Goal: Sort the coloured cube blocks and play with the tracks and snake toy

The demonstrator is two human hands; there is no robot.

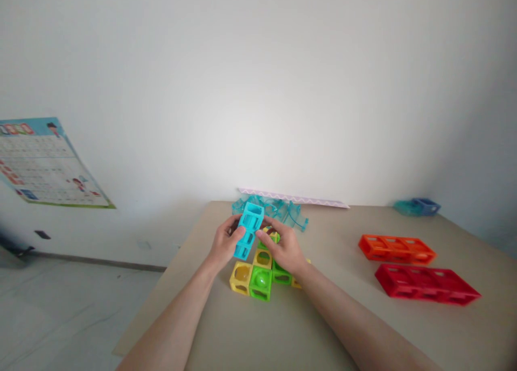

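A light blue block piece (249,230) of joined open cubes is held tilted above the table between both hands. My left hand (224,242) grips its left side, thumb on the front. My right hand (285,247) holds its right side with thumb and fingers. Below and behind the hands, yellow cubes (241,278) and green cubes (260,282) stand together on the table, partly covered by my right hand and forearm.
On the beige table (242,338), an orange block row (397,249) and a red block row (426,285) lie at the right. Clear teal pieces (297,216) and a patterned strip (294,197) lie by the wall. A blue cube (426,206) stands at the back right.
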